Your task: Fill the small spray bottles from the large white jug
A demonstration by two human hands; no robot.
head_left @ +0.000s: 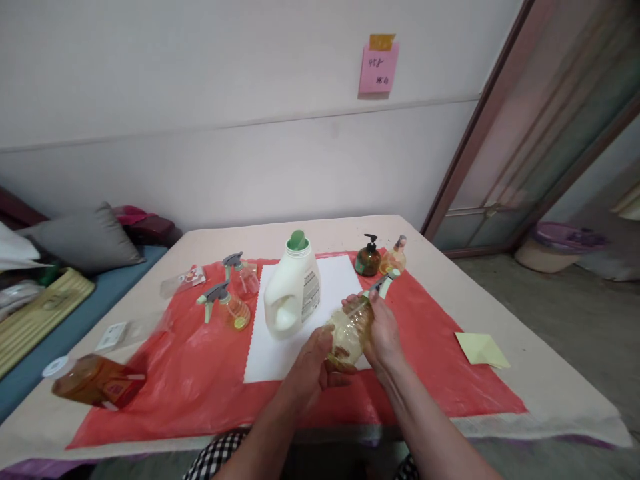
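A clear spray bottle [349, 333] lies tilted between my two hands, its pale trigger head [385, 284] pointing up and to the right. My right hand [386, 332] is closed round the neck end of its body. The base end is gripped by my left hand [314, 357], thumb on top and fingers underneath. Just beyond, a large white jug [294, 290] with a green measuring cap in its mouth stands on a white sheet [267, 360]. Two more spray bottles, one pinkish [245, 280] and one with a yellow lemon-like print [234, 311], are left of the jug.
A red cloth [195, 393] covers the table's middle. At the back right stand a dark pump bottle [369, 260] and an orange-tinted bottle [394, 259]. A jar of amber liquid [97, 380] lies at the left. Yellow notes [481, 349] rest at the right.
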